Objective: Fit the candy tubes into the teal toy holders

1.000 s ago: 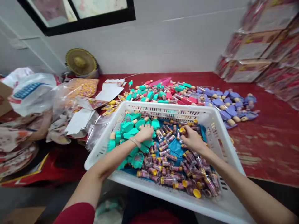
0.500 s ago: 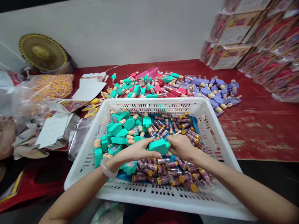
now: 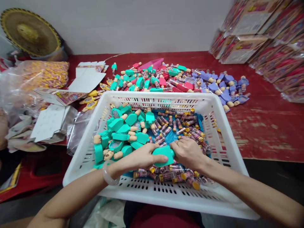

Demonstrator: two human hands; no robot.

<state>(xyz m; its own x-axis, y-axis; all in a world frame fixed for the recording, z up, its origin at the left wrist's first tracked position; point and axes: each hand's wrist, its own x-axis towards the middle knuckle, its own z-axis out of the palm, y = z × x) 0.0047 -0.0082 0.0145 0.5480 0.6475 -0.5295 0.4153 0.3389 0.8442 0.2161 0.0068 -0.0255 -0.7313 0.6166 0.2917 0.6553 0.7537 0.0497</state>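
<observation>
Over the near middle of the white basket [image 3: 166,197], a teal piece [image 3: 165,155] is pinched in the grip of the left hand [image 3: 146,155], thumb laid across its face, with its long axis running roughly crosswise towards the right hand [image 3: 188,152]. At the piece's right end, the right hand's fingers are curled closed, but what is pinched between them cannot be told; small vials [image 3: 169,176] are seen just beneath, and loose teal pieces [image 3: 120,136] to the left.
</observation>
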